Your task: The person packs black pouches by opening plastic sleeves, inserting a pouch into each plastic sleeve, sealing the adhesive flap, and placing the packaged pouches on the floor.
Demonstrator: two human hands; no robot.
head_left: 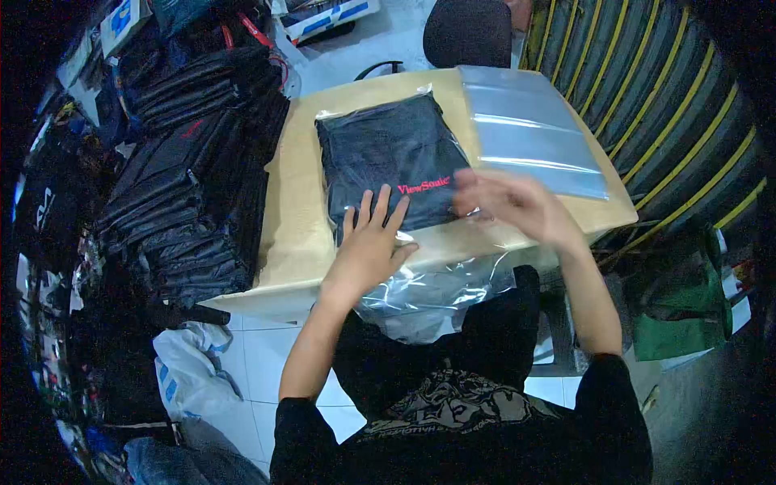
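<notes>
A flat black fabric item (388, 145) with red "ViewSonic" lettering lies on the table inside a clear plastic bag (432, 283). The loose end of that bag droops over the near table edge toward my lap. My left hand (372, 246) rests flat on the lower left of the packed item, fingers spread. Over its lower right corner is my right hand (513, 202), smeared by motion; whether it grips the plastic cannot be made out.
Piled at the left are several folded black fabric items (186, 194). Clear plastic bags (533, 133) lie flat on the right of the wooden table (291, 194). Beyond stand a dark chair (467, 32) and black-and-yellow striped material (647, 97). A green bag (679, 315) is at lower right.
</notes>
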